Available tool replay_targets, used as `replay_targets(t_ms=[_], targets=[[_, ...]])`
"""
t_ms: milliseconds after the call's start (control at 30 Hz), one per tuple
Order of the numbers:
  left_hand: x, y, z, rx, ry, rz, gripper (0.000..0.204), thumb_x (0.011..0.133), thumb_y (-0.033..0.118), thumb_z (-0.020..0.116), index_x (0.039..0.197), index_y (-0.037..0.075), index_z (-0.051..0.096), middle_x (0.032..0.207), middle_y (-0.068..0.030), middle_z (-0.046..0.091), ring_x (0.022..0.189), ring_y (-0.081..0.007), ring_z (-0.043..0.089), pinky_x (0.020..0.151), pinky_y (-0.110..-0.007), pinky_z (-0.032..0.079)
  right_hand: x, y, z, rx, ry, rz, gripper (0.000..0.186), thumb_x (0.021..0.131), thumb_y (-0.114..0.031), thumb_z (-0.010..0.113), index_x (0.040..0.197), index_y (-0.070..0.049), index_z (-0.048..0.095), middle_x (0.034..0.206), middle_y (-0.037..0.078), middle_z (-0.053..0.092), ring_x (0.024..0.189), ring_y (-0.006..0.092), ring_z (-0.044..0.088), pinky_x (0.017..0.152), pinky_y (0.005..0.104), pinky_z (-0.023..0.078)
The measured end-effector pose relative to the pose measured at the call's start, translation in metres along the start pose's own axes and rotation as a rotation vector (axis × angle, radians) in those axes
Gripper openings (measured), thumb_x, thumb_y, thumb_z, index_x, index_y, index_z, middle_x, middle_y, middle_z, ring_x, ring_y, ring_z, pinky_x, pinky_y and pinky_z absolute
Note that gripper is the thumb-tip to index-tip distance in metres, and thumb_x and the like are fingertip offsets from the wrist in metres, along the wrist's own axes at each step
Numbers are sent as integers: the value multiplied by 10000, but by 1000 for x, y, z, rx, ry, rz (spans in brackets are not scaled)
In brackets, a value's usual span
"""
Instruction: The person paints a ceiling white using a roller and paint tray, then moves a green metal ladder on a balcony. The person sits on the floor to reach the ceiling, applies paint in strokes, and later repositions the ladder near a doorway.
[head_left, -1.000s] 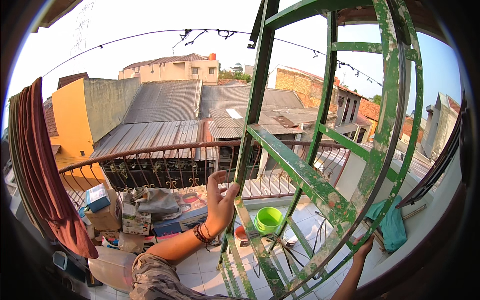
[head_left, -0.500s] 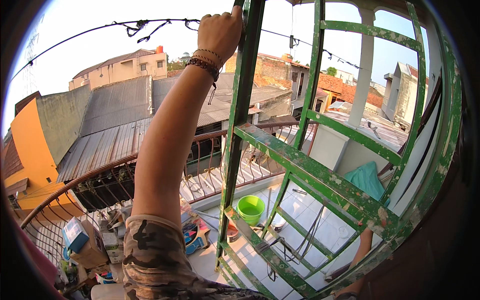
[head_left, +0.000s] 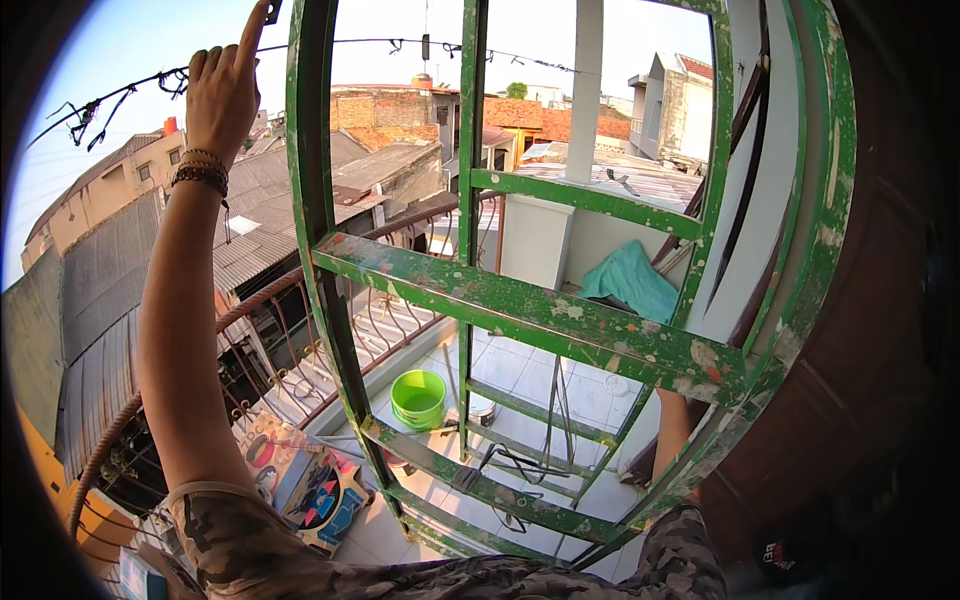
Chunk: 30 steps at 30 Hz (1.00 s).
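A green, paint-spattered frame with flat rungs, like a stepladder, stands close in front of me. Beyond its left upright (head_left: 310, 100), my left hand (head_left: 222, 105) is raised at the upper left. Its index finger stretches up to a small dark piece (head_left: 272, 12) cut off by the top edge; the other fingers curl out of sight. A broad rung (head_left: 520, 315) crosses at mid-height, its green paint mottled with pale blotches. Behind its right end rises my right forearm (head_left: 674, 435), the hand itself hidden by the wood or metal.
A lime-green bucket (head_left: 418, 398) stands on white floor tiles beyond the frame. A teal cloth (head_left: 632, 282) drapes over something near the white wall. A curved metal railing (head_left: 250, 315) borders the balcony, with printed cardboard (head_left: 320, 490) inside it. Cables (head_left: 350, 42) hang overhead; rooftops lie outside.
My view has swung right, so the frame sits further left in it. My left hand has come off the left upright and is now apart from it. The right forearm stays behind the rung.
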<state>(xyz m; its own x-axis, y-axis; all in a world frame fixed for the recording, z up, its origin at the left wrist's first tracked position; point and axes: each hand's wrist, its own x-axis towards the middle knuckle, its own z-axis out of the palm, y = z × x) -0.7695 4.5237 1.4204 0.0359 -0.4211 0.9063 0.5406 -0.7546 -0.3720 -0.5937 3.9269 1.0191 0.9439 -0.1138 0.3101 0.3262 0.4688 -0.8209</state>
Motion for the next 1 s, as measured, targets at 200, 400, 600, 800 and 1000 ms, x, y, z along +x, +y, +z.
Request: replay_targets(t_ms=[200,400,600,800,1000], targets=[[-13,2,4,113,33,-25,809,862,12,542,1517,259,139,1303,-106,542,1327,-226,408,1176,-449,187,-1,-5,5,-18,5,-5,434,956,-507,366,906,-95,492,674,41,522,563,171,523,730,413,502],[-24,32,-13,-90,153,-21,727,900,93,494,1519,253,147,1532,-41,287,1431,-189,224,1192,-453,77,0,-13,7,-46,20,-15,445,956,-515,368,928,-90,500,694,43,531,585,167,531,725,404,505],[-77,34,-10,-222,-18,-216,594,952,136,473,1496,243,259,1422,-99,467,1325,-265,431,1129,-429,280,-1,-10,22,-42,11,-4,458,956,-522,370,950,-86,508,715,45,540,606,164,540,720,395,508],[-188,106,-72,-1744,-598,-1005,547,1022,402,350,1307,-50,470,1145,-179,621,1024,-242,618,908,-335,467,-10,-14,12,-73,43,-5,472,955,-530,372,972,-81,516,735,47,549,628,160,549,715,385,511],[-255,154,-147,-2102,-569,-1079,701,956,572,392,1313,-30,430,1052,-186,613,916,-254,635,803,-354,495,-11,-21,12,-64,44,-18,486,955,-537,374,994,-76,524,755,49,559,650,156,558,709,376,514]])
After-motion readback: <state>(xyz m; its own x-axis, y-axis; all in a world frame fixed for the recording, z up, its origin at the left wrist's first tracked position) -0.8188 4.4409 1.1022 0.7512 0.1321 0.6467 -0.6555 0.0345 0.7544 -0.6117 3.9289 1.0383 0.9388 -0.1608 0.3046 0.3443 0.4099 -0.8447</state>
